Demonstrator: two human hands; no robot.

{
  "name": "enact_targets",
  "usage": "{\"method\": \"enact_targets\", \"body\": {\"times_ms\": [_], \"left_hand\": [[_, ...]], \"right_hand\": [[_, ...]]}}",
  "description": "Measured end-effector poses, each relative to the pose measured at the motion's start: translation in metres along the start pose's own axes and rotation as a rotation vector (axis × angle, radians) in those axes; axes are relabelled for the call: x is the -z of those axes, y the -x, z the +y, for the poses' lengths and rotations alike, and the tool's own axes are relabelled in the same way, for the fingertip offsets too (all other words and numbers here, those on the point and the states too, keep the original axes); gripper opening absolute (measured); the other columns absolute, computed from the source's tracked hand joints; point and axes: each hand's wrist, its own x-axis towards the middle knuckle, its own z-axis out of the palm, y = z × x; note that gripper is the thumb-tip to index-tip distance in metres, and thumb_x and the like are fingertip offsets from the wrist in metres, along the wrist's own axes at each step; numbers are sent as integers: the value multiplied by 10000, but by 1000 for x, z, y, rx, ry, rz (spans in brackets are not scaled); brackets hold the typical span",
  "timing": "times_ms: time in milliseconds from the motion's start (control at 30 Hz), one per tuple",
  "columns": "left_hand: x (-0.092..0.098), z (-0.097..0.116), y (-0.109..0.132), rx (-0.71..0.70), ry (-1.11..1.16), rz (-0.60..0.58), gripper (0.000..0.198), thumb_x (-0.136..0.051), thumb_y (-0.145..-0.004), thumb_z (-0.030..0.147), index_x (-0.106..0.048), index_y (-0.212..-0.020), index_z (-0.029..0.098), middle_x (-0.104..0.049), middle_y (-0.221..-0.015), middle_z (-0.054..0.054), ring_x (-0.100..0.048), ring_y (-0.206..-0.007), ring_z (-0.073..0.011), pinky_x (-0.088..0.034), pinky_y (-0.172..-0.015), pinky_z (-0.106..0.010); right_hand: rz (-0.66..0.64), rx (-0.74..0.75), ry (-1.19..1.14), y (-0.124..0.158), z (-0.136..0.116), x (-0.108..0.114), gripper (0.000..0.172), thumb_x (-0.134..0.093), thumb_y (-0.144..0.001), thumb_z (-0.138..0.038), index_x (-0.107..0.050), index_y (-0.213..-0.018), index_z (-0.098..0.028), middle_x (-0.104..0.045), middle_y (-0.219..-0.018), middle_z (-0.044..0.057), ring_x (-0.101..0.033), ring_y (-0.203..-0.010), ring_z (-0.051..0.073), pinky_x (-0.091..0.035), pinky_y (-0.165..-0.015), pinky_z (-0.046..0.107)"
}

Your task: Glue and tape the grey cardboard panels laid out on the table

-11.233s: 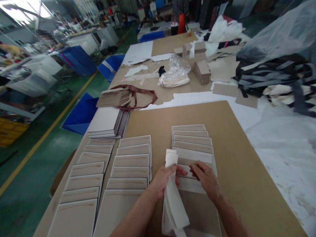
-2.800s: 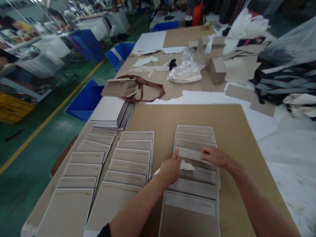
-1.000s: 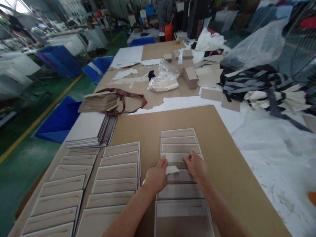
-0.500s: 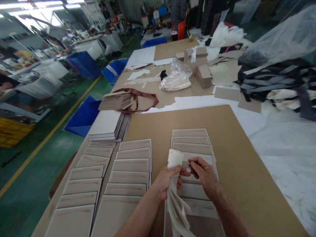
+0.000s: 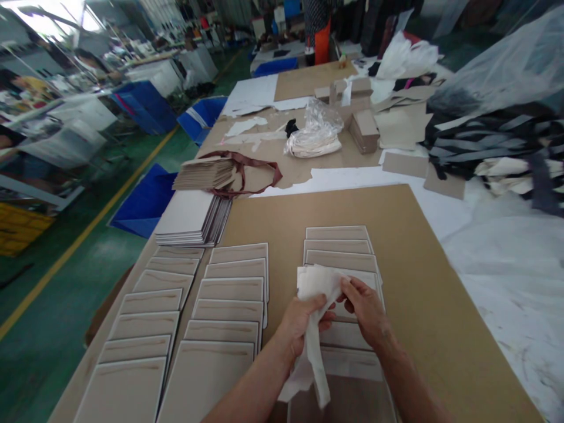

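Observation:
My left hand [image 5: 302,320] is closed round a bunch of white paper strips [image 5: 314,294] that hang down past my wrist. My right hand [image 5: 363,311] pinches the top strip of that bunch at its right edge. Both hands hover over the right-hand column of overlapping grey boards with white borders [image 5: 339,249] on a brown cardboard sheet [image 5: 423,282]. Some boards below my hands carry a white strip [image 5: 352,370] across the top.
Two more columns of grey boards [image 5: 229,294] lie to the left, with a stack of boards [image 5: 194,220] and a bundle tied with brown ribbon [image 5: 211,173] beyond. A plastic bag [image 5: 315,132], cardboard pieces and dark fabric [image 5: 493,141] sit further back. Blue bins stand on the green floor.
Since a second ago my hands have lifted off the boards. The left hand now holds the strip bunch up and the right hand has taken hold of its top strip.

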Motion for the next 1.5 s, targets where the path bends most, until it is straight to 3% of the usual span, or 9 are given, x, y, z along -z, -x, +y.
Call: {"method": "enact_targets", "body": {"times_ms": [267,400,567,800,967,1067,1233,1400,1500], "left_hand": [[-12,-1,-6,9,90,63,329,-794,-670,220,-693,-952,86,-736,-807,-95,-688,-605,-171,-527,-473,-214],[-13,-3,-9,-54,130,101,339,-821,-631,203,-695,-924,87,-739,-817,-94,-692,-617,-178,-540,-498,-229],[-17,-10,-11,-105,127,105,386,-863,-561,265,-711,-867,85,-731,-756,-81,-673,-601,-170,-524,-515,-231],[-27,-14,-7,-152,116,84,442,-867,-500,284,-735,-877,96,-734,-733,-67,-636,-550,-161,-504,-534,-251],[-32,-14,-6,-186,178,85,444,-866,-508,253,-733,-899,87,-745,-784,-78,-660,-619,-177,-527,-600,-259],[-34,-13,-10,-159,227,69,391,-864,-521,208,-713,-864,96,-726,-754,-52,-644,-607,-150,-520,-593,-233],[-20,-1,-27,6,279,160,279,-791,-702,319,-588,-716,127,-587,-584,9,-543,-467,-81,-464,-460,-187],[-3,13,-30,-35,220,152,366,-780,-722,336,-476,-621,158,-420,-504,85,-340,-373,-12,-288,-365,-126],[-1,12,-23,-113,128,137,322,-816,-653,251,-514,-598,153,-377,-463,98,-257,-366,-12,-190,-354,-144]], "right_hand": [[151,-7,-180,-7,15,4,276,-771,-655,-453,-696,-700,-192,-595,-588,-32,-440,-526,97,-353,-514,233],[104,-82,-346,-6,9,4,294,-822,-595,-408,-730,-801,-220,-686,-755,-16,-537,-595,108,-438,-567,233],[187,-90,-414,-7,8,-5,296,-834,-560,-426,-677,-682,-207,-657,-651,-12,-553,-557,122,-459,-540,244],[137,-40,-440,-9,2,-3,363,-653,-765,-569,-608,-693,-217,-663,-669,4,-600,-590,155,-460,-519,263],[-3,-165,-441,-4,6,-2,304,-775,-689,-456,-665,-841,-217,-702,-796,1,-624,-657,144,-488,-562,249],[55,-133,-465,-6,8,-2,285,-837,-610,-369,-651,-745,-201,-674,-714,-21,-588,-606,115,-488,-566,232],[281,63,-563,-19,-2,20,309,-846,-579,-352,-629,-740,-202,-654,-714,-39,-593,-627,97,-506,-599,224],[213,60,-472,-21,-11,56,317,-853,-587,-337,-618,-759,-212,-566,-580,-74,-503,-493,66,-458,-495,194],[190,35,-300,-21,-11,71,314,-832,-598,-404,-636,-748,-212,-542,-544,-71,-472,-461,72,-415,-448,194]]}}
